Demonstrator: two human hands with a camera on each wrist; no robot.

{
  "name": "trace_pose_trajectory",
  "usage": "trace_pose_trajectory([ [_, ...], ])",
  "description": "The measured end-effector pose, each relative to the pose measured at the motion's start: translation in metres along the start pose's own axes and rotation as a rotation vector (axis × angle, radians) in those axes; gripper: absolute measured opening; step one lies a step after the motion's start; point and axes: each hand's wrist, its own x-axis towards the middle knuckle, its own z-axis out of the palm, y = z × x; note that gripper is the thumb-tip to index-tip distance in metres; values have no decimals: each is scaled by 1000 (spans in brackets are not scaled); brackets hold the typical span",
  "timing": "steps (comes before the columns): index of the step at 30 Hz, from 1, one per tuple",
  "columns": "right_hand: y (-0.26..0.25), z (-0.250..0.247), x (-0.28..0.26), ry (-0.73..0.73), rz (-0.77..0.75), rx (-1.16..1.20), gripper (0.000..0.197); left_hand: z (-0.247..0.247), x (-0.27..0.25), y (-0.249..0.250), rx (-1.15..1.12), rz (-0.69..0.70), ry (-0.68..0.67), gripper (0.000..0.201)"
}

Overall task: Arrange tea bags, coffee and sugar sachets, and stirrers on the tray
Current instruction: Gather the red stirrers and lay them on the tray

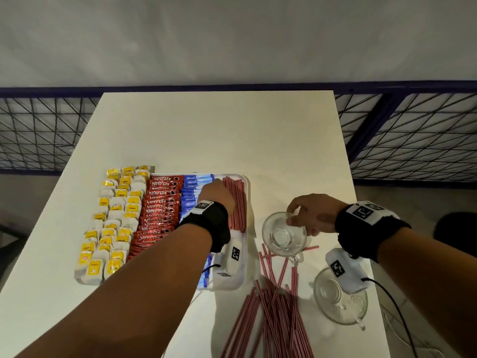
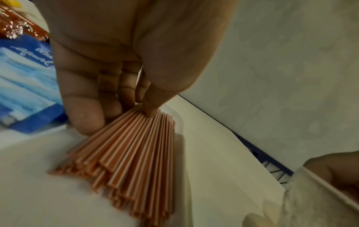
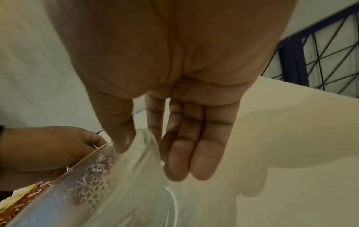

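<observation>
- So your left hand (image 1: 218, 195) is over the right side of the white tray (image 1: 246, 202), fingers (image 2: 85, 116) straight and pressing down on the stirrer bundle (image 2: 128, 147) lying there.
- Your right hand (image 1: 313, 215) pinches the rim of a glass cup (image 1: 282, 235), just right of the tray.
- Loose stirrers (image 1: 273, 306) are scattered near you; a second cup (image 1: 339, 298) sits at the near right.

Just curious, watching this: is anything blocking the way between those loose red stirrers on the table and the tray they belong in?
Nothing solid blocks it. The loose stirrers lie right of the tray; only its low rim lies between. The left hand rests on the stirrers already in the tray, and the right hand holds a glass cup beside it.
</observation>
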Motion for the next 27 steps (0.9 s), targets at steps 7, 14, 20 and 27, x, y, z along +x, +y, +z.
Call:
trace_pose_trajectory([
  [7, -2, 5, 2, 8, -21, -19, 9, -4, -1, -8, -18, 0, -3, 52],
  [14, -4, 8, 2, 9, 3, -49, 11, -4, -8, -11, 206, 220, -58, 41],
  [20, -10, 5, -5, 68, 49, -108, 20, -12, -17, -15, 167, 272, -36, 46],
  [27, -49, -1, -50, 493, -66, -118, 21, -22, -73, -19, -4, 468, 103, 20],
])
